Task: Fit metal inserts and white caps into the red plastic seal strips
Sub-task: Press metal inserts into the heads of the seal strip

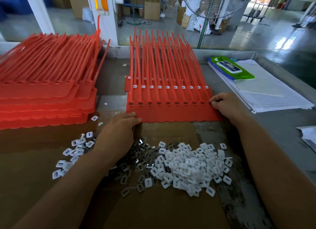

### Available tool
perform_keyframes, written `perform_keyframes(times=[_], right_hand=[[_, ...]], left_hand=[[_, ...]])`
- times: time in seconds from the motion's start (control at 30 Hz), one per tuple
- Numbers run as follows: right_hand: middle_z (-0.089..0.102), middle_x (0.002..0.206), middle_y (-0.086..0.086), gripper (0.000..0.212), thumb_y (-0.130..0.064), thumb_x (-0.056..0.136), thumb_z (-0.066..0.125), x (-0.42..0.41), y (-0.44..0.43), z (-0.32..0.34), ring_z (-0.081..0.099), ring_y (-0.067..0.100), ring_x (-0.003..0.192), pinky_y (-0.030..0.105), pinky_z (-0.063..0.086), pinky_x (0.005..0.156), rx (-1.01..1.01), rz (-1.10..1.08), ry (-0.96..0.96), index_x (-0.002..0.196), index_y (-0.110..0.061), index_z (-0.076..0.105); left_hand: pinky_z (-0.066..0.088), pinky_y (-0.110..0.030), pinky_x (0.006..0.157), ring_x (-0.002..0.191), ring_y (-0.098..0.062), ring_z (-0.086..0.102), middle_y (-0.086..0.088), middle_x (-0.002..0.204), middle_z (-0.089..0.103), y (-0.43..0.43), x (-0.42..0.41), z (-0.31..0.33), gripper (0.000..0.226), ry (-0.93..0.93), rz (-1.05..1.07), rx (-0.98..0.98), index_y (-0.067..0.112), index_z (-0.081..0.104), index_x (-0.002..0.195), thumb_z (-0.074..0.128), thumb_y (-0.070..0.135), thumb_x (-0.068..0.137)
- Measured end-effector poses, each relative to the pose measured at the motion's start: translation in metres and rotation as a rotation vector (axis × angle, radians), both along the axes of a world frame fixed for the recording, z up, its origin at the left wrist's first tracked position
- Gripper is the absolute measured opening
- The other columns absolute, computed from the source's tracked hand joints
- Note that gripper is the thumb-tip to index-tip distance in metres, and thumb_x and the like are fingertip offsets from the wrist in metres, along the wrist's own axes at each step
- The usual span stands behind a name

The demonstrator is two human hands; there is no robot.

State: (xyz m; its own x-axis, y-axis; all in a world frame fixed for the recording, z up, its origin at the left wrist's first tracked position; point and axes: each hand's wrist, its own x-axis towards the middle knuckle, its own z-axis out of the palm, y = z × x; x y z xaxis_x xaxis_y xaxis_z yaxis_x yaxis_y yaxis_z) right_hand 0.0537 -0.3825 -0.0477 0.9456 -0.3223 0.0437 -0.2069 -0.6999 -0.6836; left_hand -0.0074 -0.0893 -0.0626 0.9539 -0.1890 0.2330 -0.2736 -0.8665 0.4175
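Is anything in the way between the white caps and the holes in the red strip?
Nothing visible. Only bare cardboard lies between the white caps and the slots of the red strip; the left hand and right hand hold its edges.

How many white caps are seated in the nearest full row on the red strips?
10 fitted caps in one row across the red seal strips, from leftmost cap to rightmost cap, just beyond the uncapped sockets. More in a farther row are partly hidden.
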Motion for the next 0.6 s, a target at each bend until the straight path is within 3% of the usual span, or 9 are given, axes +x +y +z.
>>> perform_keyframes(times=[0.1, 0.23, 0.43, 0.6], right_hand=[[0.054, 0.081, 0.002, 0.013, -0.004, 0.087, 0.053, 0.0007, -0.0004, -0.0005, 0.044, 0.007, 0.066, 0.02, 0.032, 0.056, 0.005, 0.016, 0.003, 0.086, -0.012, 0.062], [0.051, 0.074, -0.003, 0.02, -0.002, 0.085, 0.054, 0.0014, -0.001, -0.0025, 0.044, 0.005, 0.065, 0.019, 0.031, 0.055, -0.001, 0.011, -0.029, 0.074, -0.018, 0.057], [0.058, 0.081, 0.002, 0.019, -0.001, 0.08, 0.059, 0.0029, -0.0005, -0.0079, 0.052, 0.015, 0.078, 0.024, 0.036, 0.065, 0.069, -0.031, -0.089, 0.075, -0.02, 0.057], [0.057, 0.075, -0.004, 0.025, -0.003, 0.078, 0.062, 0.0041, -0.0029, -0.0097, 0.054, 0.016, 0.08, 0.027, 0.038, 0.072, 0.068, -0.047, -0.078, 0.068, -0.026, 0.056]], left_hand=[[0.03, -0.028, 0.102, 0.125, -0.018, 0.041, -0.002, 0.135, 0.048, 0.0001, 0.0001, -0.0003, 0.038, -0.002, 0.0, -0.001, 0.017, 0.059, 0.119, 0.045, 0.0, 0.087], [0.03, -0.029, 0.102, 0.124, -0.019, 0.042, -0.003, 0.134, 0.049, -0.0003, 0.0006, -0.0015, 0.038, -0.008, 0.0, -0.006, 0.017, 0.059, 0.118, 0.046, -0.001, 0.087], [0.03, -0.03, 0.102, 0.125, -0.019, 0.041, -0.003, 0.134, 0.049, -0.0003, 0.0003, -0.0021, 0.038, -0.014, 0.005, -0.006, 0.017, 0.059, 0.118, 0.046, -0.001, 0.087], [0.028, -0.028, 0.103, 0.125, -0.019, 0.041, -0.004, 0.134, 0.049, 0.0001, 0.0001, -0.0014, 0.04, -0.004, -0.005, -0.016, 0.015, 0.059, 0.118, 0.045, -0.004, 0.085]])
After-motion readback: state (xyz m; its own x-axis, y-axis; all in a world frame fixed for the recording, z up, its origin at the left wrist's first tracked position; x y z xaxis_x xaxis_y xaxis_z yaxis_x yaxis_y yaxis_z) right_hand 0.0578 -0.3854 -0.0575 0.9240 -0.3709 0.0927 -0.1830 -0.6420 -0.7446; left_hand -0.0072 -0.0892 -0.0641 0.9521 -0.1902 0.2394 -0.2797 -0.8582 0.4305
